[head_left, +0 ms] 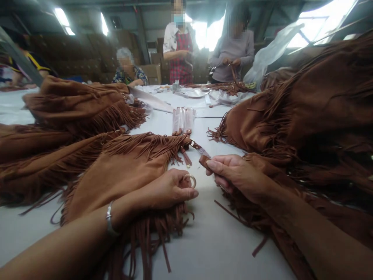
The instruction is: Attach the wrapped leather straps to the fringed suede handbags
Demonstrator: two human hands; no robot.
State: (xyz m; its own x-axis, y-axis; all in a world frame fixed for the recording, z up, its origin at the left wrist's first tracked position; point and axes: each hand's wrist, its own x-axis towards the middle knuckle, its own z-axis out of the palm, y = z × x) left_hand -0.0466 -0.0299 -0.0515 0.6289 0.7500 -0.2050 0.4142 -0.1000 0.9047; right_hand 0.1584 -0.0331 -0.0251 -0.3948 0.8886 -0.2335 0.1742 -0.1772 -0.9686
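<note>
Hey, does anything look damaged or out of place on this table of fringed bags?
Nothing clearly stands out. The fringed brown suede bags lie heaped on the white table with fringes splayed, but no tears or spills show. The metal ring in the left hand looks intact.

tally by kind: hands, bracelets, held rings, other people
hands: 2, left hand, right hand
bracelets: 1, metal bangle
held rings: 1, metal ring
other people: 4, far-left person, seated person, masked person, grey-top person
total: 8
</note>
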